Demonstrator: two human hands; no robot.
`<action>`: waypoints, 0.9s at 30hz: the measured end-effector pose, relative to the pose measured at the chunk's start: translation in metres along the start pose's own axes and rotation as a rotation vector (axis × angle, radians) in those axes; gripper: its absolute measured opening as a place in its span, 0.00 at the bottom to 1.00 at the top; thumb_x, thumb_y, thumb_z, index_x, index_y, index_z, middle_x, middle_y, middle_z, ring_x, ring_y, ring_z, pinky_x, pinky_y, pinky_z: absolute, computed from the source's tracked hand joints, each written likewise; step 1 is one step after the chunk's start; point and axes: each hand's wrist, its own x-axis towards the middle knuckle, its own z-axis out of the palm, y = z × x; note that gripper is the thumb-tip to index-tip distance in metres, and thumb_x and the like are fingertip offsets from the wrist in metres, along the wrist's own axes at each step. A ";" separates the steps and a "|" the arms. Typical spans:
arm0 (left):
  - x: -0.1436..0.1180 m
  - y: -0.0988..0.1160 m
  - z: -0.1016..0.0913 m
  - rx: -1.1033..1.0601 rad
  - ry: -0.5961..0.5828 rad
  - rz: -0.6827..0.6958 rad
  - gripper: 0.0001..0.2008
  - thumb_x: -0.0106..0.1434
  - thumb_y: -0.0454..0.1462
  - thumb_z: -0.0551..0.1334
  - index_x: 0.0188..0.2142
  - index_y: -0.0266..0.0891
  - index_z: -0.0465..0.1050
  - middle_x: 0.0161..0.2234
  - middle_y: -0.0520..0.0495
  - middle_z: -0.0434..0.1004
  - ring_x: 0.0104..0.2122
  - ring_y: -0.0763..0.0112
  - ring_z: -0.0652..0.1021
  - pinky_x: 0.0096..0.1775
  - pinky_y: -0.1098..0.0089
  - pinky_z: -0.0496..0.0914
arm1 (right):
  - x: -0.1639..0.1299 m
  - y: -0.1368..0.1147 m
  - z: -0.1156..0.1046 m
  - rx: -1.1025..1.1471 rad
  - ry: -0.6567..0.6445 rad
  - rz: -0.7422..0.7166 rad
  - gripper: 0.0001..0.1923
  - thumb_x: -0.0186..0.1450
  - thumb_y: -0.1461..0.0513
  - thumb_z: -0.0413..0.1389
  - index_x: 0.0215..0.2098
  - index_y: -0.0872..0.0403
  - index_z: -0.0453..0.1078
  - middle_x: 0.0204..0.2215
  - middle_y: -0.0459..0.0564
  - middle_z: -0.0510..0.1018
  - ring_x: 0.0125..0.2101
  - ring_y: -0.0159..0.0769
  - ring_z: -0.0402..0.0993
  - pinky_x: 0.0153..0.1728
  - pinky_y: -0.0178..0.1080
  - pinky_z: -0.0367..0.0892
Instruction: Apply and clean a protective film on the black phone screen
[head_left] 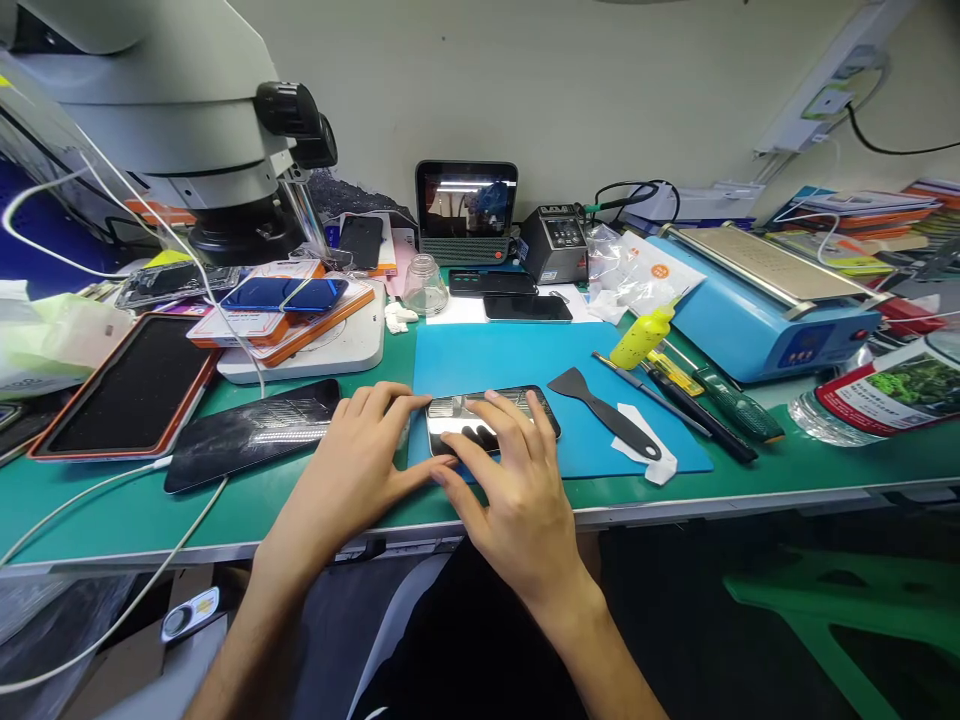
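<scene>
A black smartphone [517,402] lies face up on a blue work mat [525,362] near the table's front edge. My left hand [360,458] rests at the phone's left end, fingers and thumb touching its edge. My right hand [510,478] lies over the phone's near side with fingers spread on the glossy screen. Both hands press on or steady the phone; neither lifts it.
A black plastic spatula [600,408] lies on a white scrap right of the phone. Screwdrivers [705,395] and a yellow bottle [641,335] lie beyond. A blue heating machine [765,300] stands right, a microscope [187,110] back left, a dark glass panel [251,432] and tablet [127,385] left.
</scene>
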 end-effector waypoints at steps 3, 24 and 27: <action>0.000 0.000 0.000 0.004 -0.006 -0.007 0.25 0.75 0.47 0.70 0.65 0.43 0.68 0.59 0.40 0.75 0.55 0.48 0.75 0.56 0.48 0.72 | 0.001 -0.002 0.002 -0.055 -0.047 0.059 0.17 0.81 0.53 0.58 0.59 0.52 0.81 0.68 0.60 0.79 0.74 0.54 0.68 0.79 0.66 0.56; 0.001 0.000 0.001 -0.005 0.007 -0.010 0.30 0.75 0.59 0.65 0.64 0.43 0.69 0.58 0.39 0.75 0.57 0.46 0.76 0.57 0.46 0.73 | -0.007 0.005 -0.005 -0.063 -0.012 -0.024 0.22 0.79 0.48 0.61 0.59 0.56 0.80 0.61 0.63 0.83 0.72 0.54 0.71 0.79 0.65 0.58; 0.000 -0.001 0.002 -0.011 0.005 -0.012 0.30 0.75 0.59 0.65 0.64 0.43 0.70 0.58 0.39 0.75 0.57 0.46 0.76 0.58 0.46 0.72 | -0.005 0.004 -0.003 -0.082 -0.046 0.014 0.23 0.79 0.47 0.59 0.60 0.55 0.80 0.67 0.64 0.79 0.74 0.57 0.68 0.78 0.69 0.57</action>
